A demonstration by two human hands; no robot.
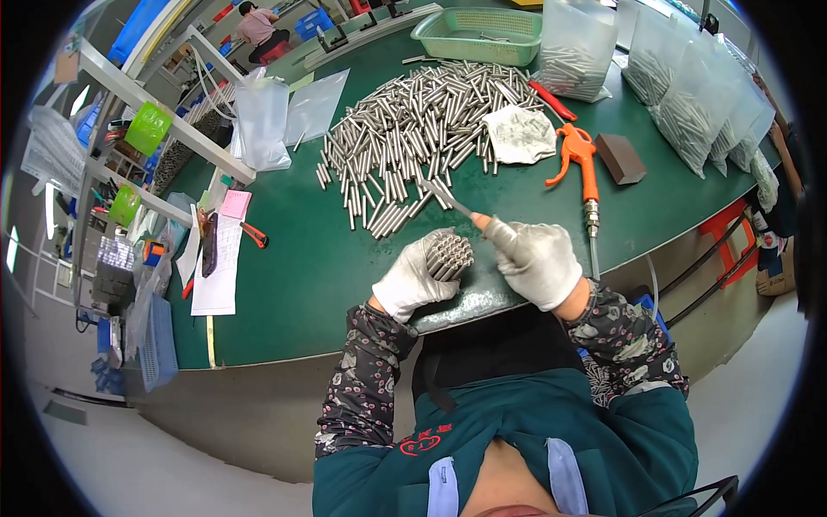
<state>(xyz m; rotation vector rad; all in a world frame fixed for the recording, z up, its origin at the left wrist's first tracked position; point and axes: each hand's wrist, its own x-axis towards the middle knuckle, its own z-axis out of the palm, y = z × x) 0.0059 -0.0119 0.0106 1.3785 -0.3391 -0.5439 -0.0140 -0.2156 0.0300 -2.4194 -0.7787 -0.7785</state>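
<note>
- Looking down from a head camera at a green table (pixel 293 276), with two white-gloved hands near its front edge.
- Left hand (pixel 418 277) is clenched around a bundle of metal tubes (pixel 450 254), ends facing up; the tubes are too many and too small to count, and the fingers hide their lower part.
- Right hand (pixel 538 258) grips a thin tool with an orange handle (pixel 479 221) and a slim metal blade (pixel 444 196) pointing up-left, past the bundle; the fist hides most of the handle.
- Behind the hands, one large loose pile of tubes (pixel 413 138) spreads over the table, far too many to count.
- One grey rag (pixel 519 133) lies at the pile's right edge.
- One orange air gun (pixel 579 159) lies right of the rag, its hose running down off the table.
- One brown block (pixel 620 158) sits just beside the gun.
- One green basket (pixel 478 36) stands at the far edge.
- Several clear bags of tubes (pixel 689 103) stand at the right; the picture's rim cuts some off, so no firm count.
- One person (pixel 258 30) sits far off at top left, small and unclear.
</note>
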